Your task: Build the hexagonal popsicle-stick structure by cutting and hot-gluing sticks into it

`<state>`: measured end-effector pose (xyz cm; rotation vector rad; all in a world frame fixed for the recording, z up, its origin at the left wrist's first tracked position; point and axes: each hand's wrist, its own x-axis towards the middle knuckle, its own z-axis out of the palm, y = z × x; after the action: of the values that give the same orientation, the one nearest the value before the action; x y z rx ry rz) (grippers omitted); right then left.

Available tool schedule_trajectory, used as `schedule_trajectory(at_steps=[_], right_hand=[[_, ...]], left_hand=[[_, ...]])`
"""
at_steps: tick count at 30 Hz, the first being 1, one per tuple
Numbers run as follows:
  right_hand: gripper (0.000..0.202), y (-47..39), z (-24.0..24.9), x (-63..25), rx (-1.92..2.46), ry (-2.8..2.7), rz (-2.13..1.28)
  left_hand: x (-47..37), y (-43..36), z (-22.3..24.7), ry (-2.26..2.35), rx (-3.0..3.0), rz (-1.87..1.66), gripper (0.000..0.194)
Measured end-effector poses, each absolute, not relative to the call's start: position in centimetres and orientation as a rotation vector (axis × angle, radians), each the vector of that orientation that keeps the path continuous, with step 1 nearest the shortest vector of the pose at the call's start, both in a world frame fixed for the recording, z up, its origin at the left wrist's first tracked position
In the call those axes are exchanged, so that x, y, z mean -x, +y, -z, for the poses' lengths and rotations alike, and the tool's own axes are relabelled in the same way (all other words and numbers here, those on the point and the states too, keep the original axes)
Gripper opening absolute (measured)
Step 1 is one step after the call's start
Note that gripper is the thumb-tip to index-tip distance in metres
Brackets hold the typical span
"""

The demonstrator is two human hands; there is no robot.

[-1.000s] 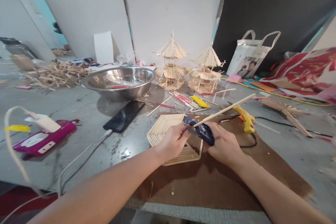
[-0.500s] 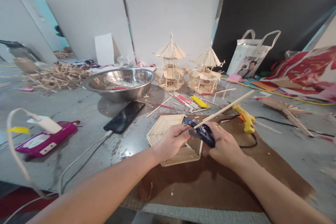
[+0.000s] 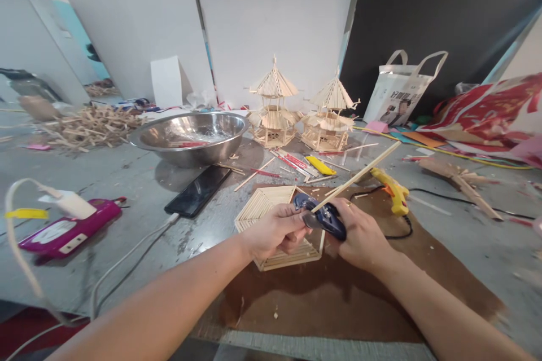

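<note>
The stick's angle has just changed: the long pale wooden stick (image 3: 359,177) stands steeper than it did half a second and a second ago, free end up and away to my right. My left hand (image 3: 275,231) has changed too, its lower fingers (image 3: 298,242) now curled in plainer view under the thumb. Left fingers are pressed together at the stick's lower end, against the metal end of the dark blue handled tool (image 3: 332,221); the contact is partly hidden, but I judge they're pinching the stick there. Right hand (image 3: 364,231) is wrapped around the tool's handle, fingers closed on it. Stick looks whole along the visible length, so I read this as a re-angling at the tool, no visible cut or break; whether the tool bites into it, can't tell. Both hands are above the hexagonal pale stick panel (image 3: 265,203), which lies flat, partly covered by the left hand, mostly on the brown mat (image 3: 322,304) on the grey table (image 3: 139,248). Panel hasn't visibly shifted on the mat. Yellow glue gun (image 3: 396,192) lies beyond the right hand, untouched; yellow plastic-handled cutter (image 3: 320,165) lies past the mat, in front of two stick-built pagoda models (image 3: 274,124).
</note>
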<state>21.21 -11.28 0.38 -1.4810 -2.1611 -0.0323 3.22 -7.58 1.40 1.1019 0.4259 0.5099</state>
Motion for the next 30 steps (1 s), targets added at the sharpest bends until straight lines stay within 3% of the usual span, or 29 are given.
schedule_trajectory(at_steps=[6,13,30], right_hand=[[0.045,-11.4,-0.2,-21.2,1.415,-2.183,0.070],[0.043,-11.6,-0.5,-21.2,1.490,-2.187,0.008],[0.037,-11.4,-1.1,-20.8,1.770,-2.095,-0.069]], left_hand=[[-2.6,-7.3,-1.5,0.338,-1.041,-0.379,0.040],[-2.6,-7.4,-1.9,0.340,-1.074,-0.367,0.038],[-3.5,-8.3,-2.1,0.778,-2.005,-0.963,0.022]])
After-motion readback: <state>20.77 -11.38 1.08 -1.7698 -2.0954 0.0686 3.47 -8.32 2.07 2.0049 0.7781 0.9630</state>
